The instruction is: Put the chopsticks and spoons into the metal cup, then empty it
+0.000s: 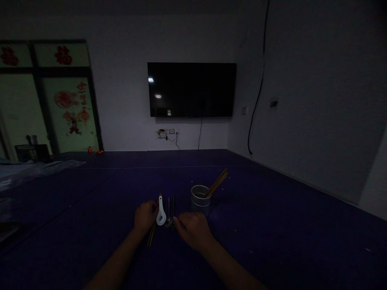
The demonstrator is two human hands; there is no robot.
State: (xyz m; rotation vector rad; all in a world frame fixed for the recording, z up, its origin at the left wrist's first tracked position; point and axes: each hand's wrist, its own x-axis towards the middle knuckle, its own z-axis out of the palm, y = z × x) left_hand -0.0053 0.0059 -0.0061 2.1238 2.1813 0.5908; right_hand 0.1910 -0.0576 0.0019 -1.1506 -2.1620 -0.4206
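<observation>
Looks unfinished, with brown wooden sticks [216, 184] in grey cylindrical cup [199, 206], white ceramic spoon [161, 217] outside, between left hand [145, 216] and right hand [194, 230]; cannot tell either grip.

"How is the china spoon [161, 213] coloured?"
"White, with a small blue motif in its bowl. The metal spoon [168, 220] looks dull silver."
"And the cup [199, 207]?"
"Silver-grey, with a paler rim and one light ring around it; the chopsticks [217, 184] inside are yellowish brown."
"What about the surface [272, 241]?"
"Deep purple-blue, flecked with white and crossed by a thin pale line."
"Anything red?"
"The lettering [63, 55] on the pale green panes [51, 129]. The television [193, 90] is black, the wall [121, 88] grey."
</observation>
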